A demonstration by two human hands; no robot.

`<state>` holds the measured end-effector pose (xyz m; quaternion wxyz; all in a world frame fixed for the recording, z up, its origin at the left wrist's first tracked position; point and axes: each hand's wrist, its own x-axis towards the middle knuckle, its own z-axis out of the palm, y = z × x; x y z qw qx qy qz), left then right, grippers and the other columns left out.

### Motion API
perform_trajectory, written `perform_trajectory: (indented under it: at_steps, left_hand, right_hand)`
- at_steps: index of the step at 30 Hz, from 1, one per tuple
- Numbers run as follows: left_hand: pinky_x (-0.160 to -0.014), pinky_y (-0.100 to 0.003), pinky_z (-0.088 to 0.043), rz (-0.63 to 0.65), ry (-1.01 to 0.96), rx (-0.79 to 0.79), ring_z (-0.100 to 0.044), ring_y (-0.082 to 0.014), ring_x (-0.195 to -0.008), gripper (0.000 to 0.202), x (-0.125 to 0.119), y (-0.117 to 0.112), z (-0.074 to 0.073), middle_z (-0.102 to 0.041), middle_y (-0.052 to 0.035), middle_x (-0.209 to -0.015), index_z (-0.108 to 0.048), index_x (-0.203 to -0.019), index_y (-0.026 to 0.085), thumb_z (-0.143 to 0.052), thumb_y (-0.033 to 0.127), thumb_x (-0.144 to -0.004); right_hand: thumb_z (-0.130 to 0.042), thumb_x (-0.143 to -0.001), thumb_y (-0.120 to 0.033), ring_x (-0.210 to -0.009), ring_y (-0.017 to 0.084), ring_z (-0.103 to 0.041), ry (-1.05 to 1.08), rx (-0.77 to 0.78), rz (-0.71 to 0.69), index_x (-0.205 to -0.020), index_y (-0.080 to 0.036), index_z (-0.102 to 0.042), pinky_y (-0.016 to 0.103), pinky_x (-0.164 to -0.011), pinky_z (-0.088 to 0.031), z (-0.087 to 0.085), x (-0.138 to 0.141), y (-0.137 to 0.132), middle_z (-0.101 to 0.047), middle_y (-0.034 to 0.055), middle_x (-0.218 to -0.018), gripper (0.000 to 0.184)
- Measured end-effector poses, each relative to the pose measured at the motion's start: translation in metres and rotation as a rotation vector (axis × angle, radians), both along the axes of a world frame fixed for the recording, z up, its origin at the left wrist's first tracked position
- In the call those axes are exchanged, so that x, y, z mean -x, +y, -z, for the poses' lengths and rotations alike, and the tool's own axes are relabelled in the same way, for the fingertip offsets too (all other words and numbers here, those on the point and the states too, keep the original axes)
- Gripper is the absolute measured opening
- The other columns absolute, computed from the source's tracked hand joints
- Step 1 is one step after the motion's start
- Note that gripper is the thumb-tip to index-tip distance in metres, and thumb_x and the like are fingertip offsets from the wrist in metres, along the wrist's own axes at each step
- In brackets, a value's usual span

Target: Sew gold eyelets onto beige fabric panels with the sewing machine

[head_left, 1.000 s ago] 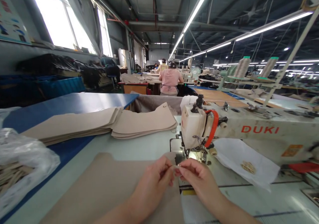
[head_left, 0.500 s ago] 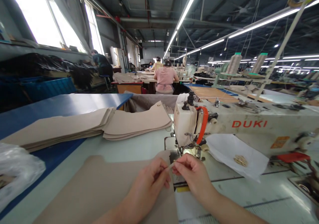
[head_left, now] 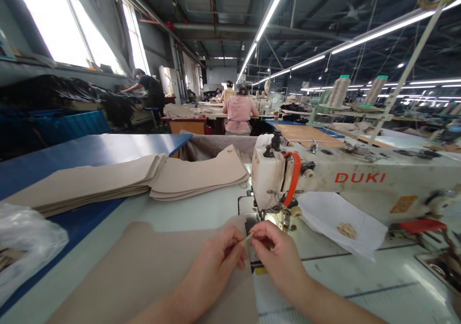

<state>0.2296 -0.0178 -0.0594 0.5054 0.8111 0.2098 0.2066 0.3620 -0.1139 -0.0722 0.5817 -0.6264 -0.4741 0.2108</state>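
My left hand (head_left: 218,257) is closed, its thumb and fingers pinching one end of a short, narrow beige strip (head_left: 248,237). At the strip's other end, the thumb and forefinger of my right hand (head_left: 279,252) are pinched together. Fingers hide most of the strip, and its exact kind does not show. Under my left hand and forearm lies a large beige fabric panel (head_left: 151,276), flat on the table. Both hands are just in front of the needle area of a white sewing machine (head_left: 313,170), apart from its presser foot.
Stacked beige panels (head_left: 198,173) lie beyond the fabric. White paper (head_left: 320,213) bearing small beige pieces (head_left: 346,230) lies under the machine arm. A clear plastic bag (head_left: 32,247) is at left. Co-workers (head_left: 239,110) are farther back.
My hands stay almost in place, with the right fingers shifting slightly around the strip's end. At the back left, a co-worker has reached an arm out toward the dark pile.
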Motion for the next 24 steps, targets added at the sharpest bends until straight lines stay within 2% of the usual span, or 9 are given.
perform_trajectory:
  at_steps: [4,7,11,15,18,21,24]
  left_hand:
    - [-0.059,-0.024,-0.048,0.012,-0.025,0.127,-0.06,-0.0143,-0.059,0.015,-0.003,0.002,-0.002,-0.062,0.0024,-0.063,-0.052,-0.075,0.021,-0.047,0.031,-0.085]
    - [-0.056,-0.024,-0.047,0.039,-0.033,0.226,-0.06,-0.0132,-0.057,0.013,-0.003,0.002,-0.003,-0.063,0.0028,-0.063,-0.051,-0.077,0.02,-0.05,0.032,-0.084]
    - [-0.052,-0.022,-0.045,0.089,-0.028,0.333,-0.058,-0.0115,-0.051,0.021,-0.003,0.003,-0.002,-0.064,0.0023,-0.06,-0.052,-0.077,0.019,-0.055,0.039,-0.082]
    - [-0.049,-0.022,-0.043,0.1,-0.023,0.457,-0.061,-0.0122,-0.05,0.031,-0.004,0.005,-0.005,-0.066,0.0005,-0.06,-0.051,-0.076,0.018,-0.06,0.048,-0.079]
    - [-0.051,-0.022,-0.044,0.033,-0.058,0.569,-0.062,-0.0134,-0.054,0.037,-0.005,0.005,-0.01,-0.066,-0.0013,-0.063,-0.054,-0.079,0.017,-0.057,0.054,-0.079]
    - [-0.052,-0.022,-0.045,0.008,-0.075,0.647,-0.06,-0.012,-0.054,0.037,-0.007,0.006,-0.011,-0.065,0.0001,-0.064,-0.058,-0.086,0.017,-0.067,0.05,-0.072]
    - [-0.053,-0.021,-0.043,0.017,-0.04,0.664,-0.055,-0.0091,-0.05,0.036,-0.008,0.008,-0.009,-0.062,0.0029,-0.06,-0.058,-0.085,0.017,-0.076,0.041,-0.064]
  right_hand:
    - [-0.054,-0.082,-0.021,-0.073,0.015,-0.061,-0.015,0.025,-0.082,-0.089,-0.019,-0.06,0.024,-0.066,-0.045,-0.004,-0.001,-0.007,-0.065,0.0004,-0.079,0.01]
    - [-0.055,-0.083,-0.026,-0.07,0.015,-0.058,0.058,0.017,-0.079,-0.083,-0.019,-0.063,0.024,-0.064,-0.044,-0.003,-0.006,-0.008,-0.064,0.0003,-0.075,0.011]
    - [-0.065,-0.071,-0.023,-0.058,0.012,-0.052,0.254,0.043,-0.119,-0.07,-0.018,-0.062,0.023,-0.056,-0.04,0.0,-0.009,-0.001,-0.058,-0.0027,-0.062,0.006]
    - [-0.074,-0.062,-0.03,-0.056,0.011,-0.054,0.478,0.116,-0.176,-0.067,-0.017,-0.061,0.024,-0.057,-0.043,-0.007,-0.008,0.001,-0.06,-0.0035,-0.058,0.019]
    - [-0.08,-0.057,-0.039,-0.057,0.012,-0.057,0.595,0.149,-0.178,-0.07,-0.018,-0.062,0.026,-0.061,-0.046,-0.013,-0.008,0.0,-0.062,-0.0028,-0.059,0.03]
    - [-0.082,-0.054,-0.044,-0.061,0.014,-0.06,0.646,0.141,-0.143,-0.07,-0.017,-0.063,0.027,-0.064,-0.048,-0.013,-0.007,0.0,-0.065,-0.001,-0.063,0.037]
    - [-0.083,-0.052,-0.046,-0.063,0.015,-0.062,0.654,0.138,-0.136,-0.07,-0.017,-0.064,0.028,-0.064,-0.049,-0.009,-0.005,0.001,-0.066,0.0,-0.063,0.039]
